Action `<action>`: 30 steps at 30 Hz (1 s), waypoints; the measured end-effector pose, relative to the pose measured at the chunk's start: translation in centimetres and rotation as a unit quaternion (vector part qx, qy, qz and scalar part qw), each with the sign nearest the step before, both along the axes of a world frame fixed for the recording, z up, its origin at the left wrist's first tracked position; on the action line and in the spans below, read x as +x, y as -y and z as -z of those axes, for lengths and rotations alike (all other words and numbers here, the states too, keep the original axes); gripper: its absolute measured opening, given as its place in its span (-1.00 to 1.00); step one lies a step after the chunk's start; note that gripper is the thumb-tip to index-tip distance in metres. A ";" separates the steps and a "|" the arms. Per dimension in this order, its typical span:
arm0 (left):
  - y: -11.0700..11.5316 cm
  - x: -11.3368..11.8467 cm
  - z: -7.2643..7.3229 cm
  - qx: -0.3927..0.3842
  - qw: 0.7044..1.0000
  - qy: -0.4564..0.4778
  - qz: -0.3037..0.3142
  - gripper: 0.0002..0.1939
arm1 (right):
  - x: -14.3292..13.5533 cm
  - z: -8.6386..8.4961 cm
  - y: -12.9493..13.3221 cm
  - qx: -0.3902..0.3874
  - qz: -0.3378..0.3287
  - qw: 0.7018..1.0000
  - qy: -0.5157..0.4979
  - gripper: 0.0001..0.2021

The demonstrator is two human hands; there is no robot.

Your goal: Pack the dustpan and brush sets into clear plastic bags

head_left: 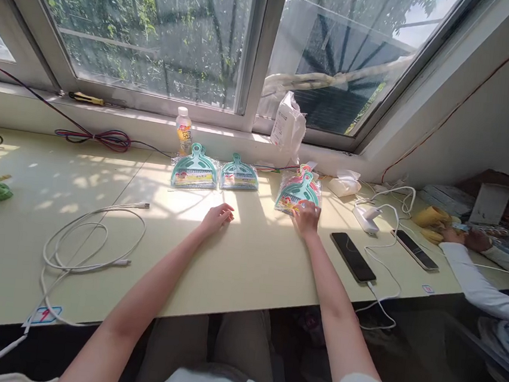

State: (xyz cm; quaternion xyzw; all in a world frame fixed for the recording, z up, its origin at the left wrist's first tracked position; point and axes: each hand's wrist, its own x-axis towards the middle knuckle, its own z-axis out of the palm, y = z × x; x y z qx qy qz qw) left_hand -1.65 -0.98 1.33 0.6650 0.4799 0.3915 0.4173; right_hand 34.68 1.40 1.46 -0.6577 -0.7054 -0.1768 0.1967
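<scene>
My right hand [307, 219] has its fingers closed on the front edge of a bagged teal mini dustpan set [302, 189]. That set lies on top of a pink one [313, 175], both in clear plastic. My left hand [217, 219] rests on the table, fingers loosely bent and apart, with nothing in it. Just beyond it lie two more bagged teal dustpan sets, a left one [194, 170] and a smaller-looking one [238, 174]. Each shows a strip of brush bristles and a colourful label.
Behind the sets stand a drink bottle [183, 130] and a white tissue pack [289, 125]. A coiled white cable [89, 268] lies left. Right are a black phone [352, 257], a power strip [366, 218], another phone [415, 250] and a co-worker's sleeve [475, 278].
</scene>
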 end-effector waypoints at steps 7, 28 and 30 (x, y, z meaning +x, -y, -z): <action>-2.5 10.7 -0.6 0.196 0.961 -0.192 0.028 -0.51 | 0.9 -2.1 -2.0 -0.093 -0.044 0.995 0.011 -0.84; -9.1 21.2 0.5 0.107 0.989 -0.075 -0.062 -0.84 | 7.6 -2.0 -0.9 -0.049 0.033 0.995 -0.085 -0.85; -9.2 21.3 0.3 0.103 0.990 -0.071 -0.063 -0.70 | 7.1 -2.3 -1.0 -0.023 0.054 0.997 -0.055 -0.82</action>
